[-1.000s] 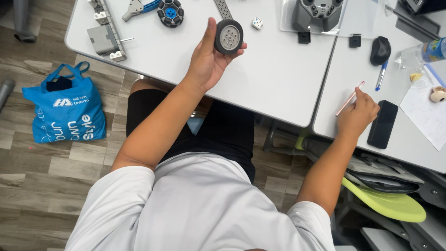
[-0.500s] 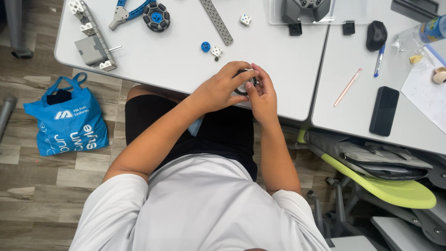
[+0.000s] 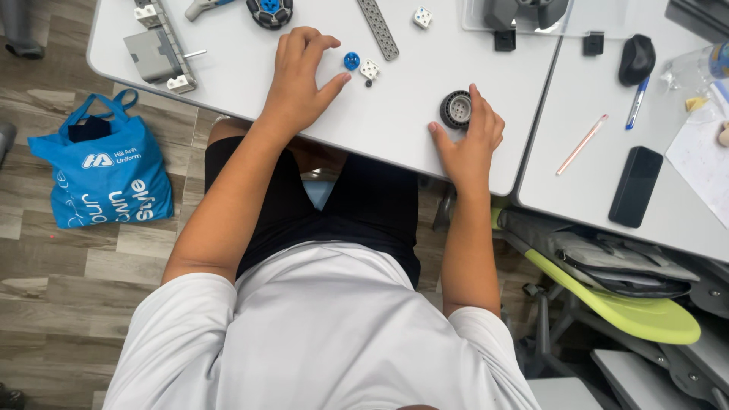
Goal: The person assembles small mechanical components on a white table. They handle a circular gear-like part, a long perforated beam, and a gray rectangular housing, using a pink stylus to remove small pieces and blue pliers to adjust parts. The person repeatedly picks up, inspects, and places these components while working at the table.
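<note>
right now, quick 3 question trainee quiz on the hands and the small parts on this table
1. True or false: the right hand rests beside the small black wheel.
2. Which part lies nearest the left hand? A) blue round piece B) black phone C) blue pen
3. What lies on the floor left of the person?

Key: 1 true. 2 A. 3 a blue bag.

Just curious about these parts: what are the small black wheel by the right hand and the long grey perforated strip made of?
Small black wheel: probably a matte rubber tyre, ridged, on a grey plastic hub. Long grey perforated strip: dull, evenly holed; metal or plastic, unclear.
</note>
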